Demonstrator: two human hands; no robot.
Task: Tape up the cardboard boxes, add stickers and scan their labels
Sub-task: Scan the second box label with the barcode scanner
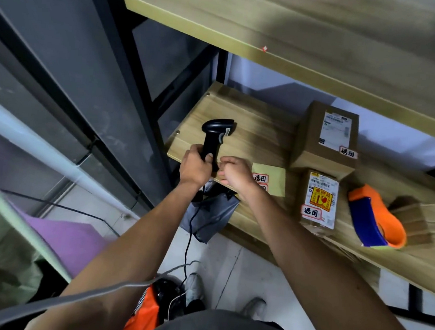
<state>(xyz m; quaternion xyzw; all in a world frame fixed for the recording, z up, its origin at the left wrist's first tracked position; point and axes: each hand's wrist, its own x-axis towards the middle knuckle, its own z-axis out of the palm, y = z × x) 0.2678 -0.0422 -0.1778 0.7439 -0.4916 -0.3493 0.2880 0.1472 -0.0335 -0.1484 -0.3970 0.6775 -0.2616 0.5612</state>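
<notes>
While both arms are reaching up from the bottom of the frame, the left hand point(194, 167) is gripping the scanner point(214, 136) at centre, fingers wrapped round its handle. The right hand point(235, 175) is hovering just beside it, fingers curled; whether it is pinching anything, I cannot tell. Rightward on the shelf point(252, 131), the sticker sheet point(274, 179), small box point(321, 198) and tape dispenser point(372, 222) are lying; the bigger box point(326, 136) is sitting behind.

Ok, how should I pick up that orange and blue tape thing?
Probably wrap a hand over the tape dispenser's curved orange back, coming down from above at the front edge of the shelf. That rounded shell shows on top with nothing over it, while the flat cardboard pieces sit close on its right side.
</notes>
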